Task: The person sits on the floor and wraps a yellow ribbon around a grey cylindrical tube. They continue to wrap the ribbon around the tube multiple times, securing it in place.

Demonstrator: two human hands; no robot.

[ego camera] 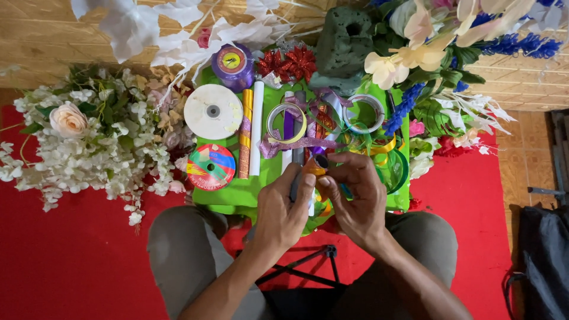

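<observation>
My left hand [283, 208] grips a dark, slim tool with an orange part [313, 168] sticking up near the thumb. My right hand [354, 198] pinches at the same item from the right, fingers curled around its tip. Both hands hover over the near edge of a bright green tray [228, 198]. Just beyond them lie tape rolls [287, 123], purple ribbon [296, 144], a white tube [256, 127] and a gold stick [245, 133]. What exactly the fingers pinch is hidden.
A white spool [213, 111], a purple spool [233, 64] and a red-green ribbon disc [211, 167] sit on the tray's left. White artificial flowers [95, 142] lie left; cream and blue flowers [427, 53] and green foam [345, 41] lie behind. Black tripod legs [308, 264] stand between my knees on red cloth [71, 261].
</observation>
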